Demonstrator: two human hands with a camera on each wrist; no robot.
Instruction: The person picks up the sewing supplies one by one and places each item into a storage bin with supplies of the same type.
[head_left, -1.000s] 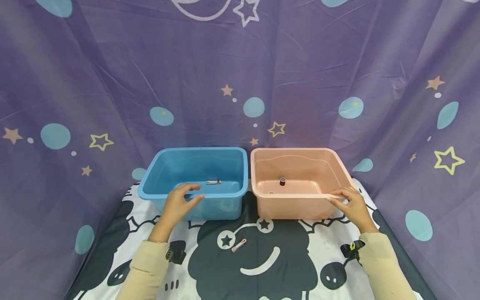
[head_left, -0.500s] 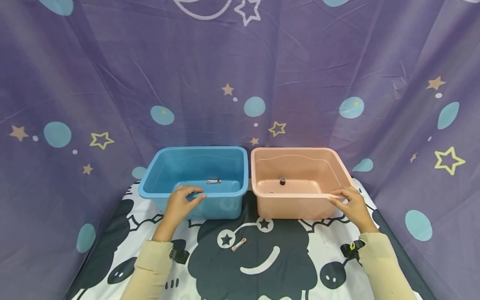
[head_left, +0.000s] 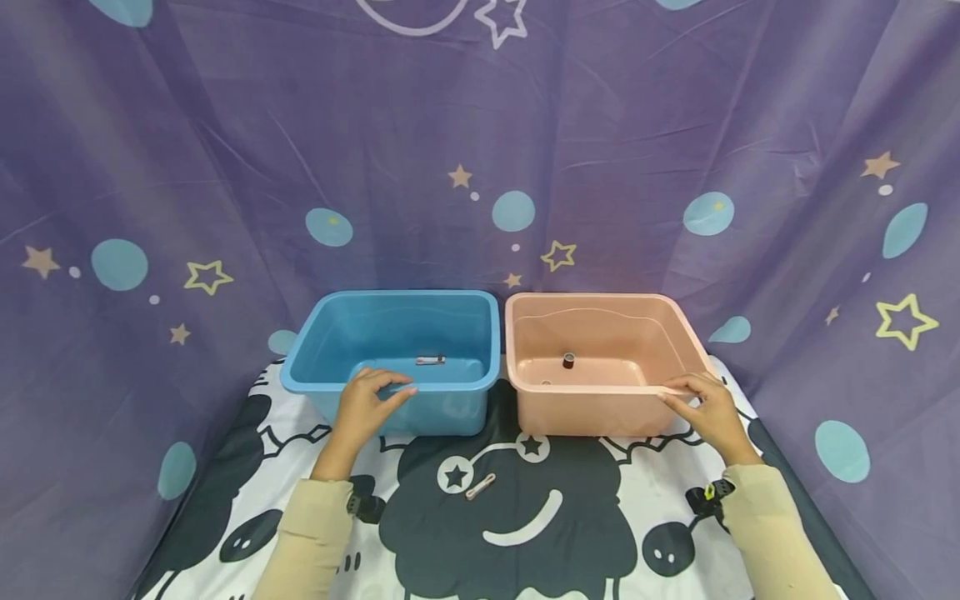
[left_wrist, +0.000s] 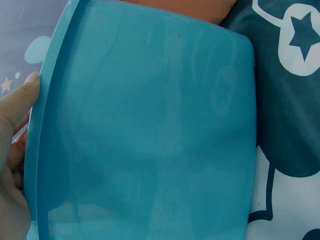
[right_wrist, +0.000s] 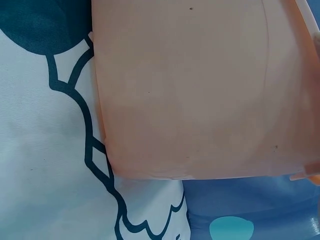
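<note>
My left hand (head_left: 363, 408) is at the front rim of the blue tub (head_left: 420, 412), its thumb and index finger slightly apart at the edge. In the left wrist view, its thumb (left_wrist: 17, 102) lies along the rim and the other fingers are partly hidden behind it. A small nail clipper (head_left: 430, 361) lies on the blue tub's floor. Loosely bent, my right hand (head_left: 708, 412) touches the front rim of the pink tub (head_left: 585, 412) near its right corner. Inside that tub stands a small dark cylinder (head_left: 568, 360). Another clipper-like item (head_left: 480, 487) lies on the cloth in front.
The tubs stand side by side with a narrow gap. A black-and-white cartoon cloth (head_left: 555, 558) covers the table. Behind and at both sides hangs a purple curtain (head_left: 420, 125) with stars and blue dots. A small round object (head_left: 546, 382) shows just behind the pink tub's front rim.
My left hand has shifted slightly right along the rim, and its thumb and index finger have come closer together. The right hand stays in place. The head view has shifted slightly.
</note>
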